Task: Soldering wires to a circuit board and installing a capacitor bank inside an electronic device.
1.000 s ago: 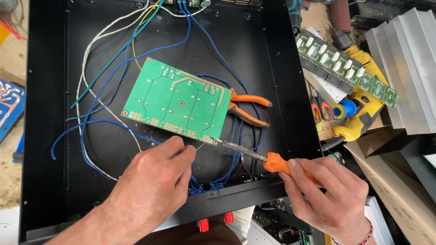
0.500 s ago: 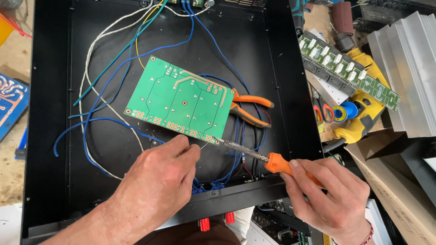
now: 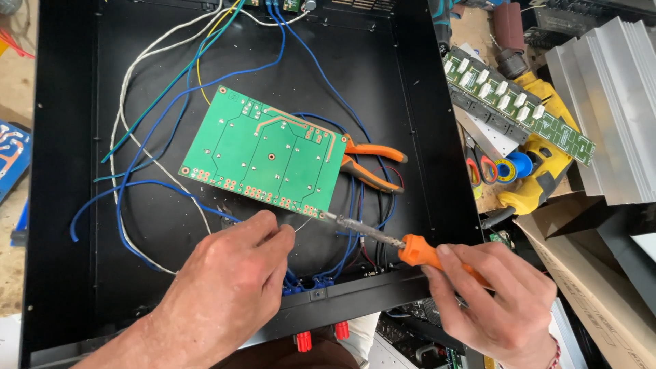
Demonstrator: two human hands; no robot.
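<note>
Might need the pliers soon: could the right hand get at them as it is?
Probably not at once: the right hand is gripping the soldering iron. The pliers lie uncovered beside the green board, so the path looks free.

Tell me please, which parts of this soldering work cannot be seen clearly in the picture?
- Head view: what the left hand pinches is hidden by its own fingers.
- Head view: the pliers show only orange handles; the green circuit board covers the jaws.
- Head view: the handle of the soldering iron is mostly wrapped by the right hand.
- Head view: the board's component side faces down.
- Head view: the wire ends leave the top edge.
</note>
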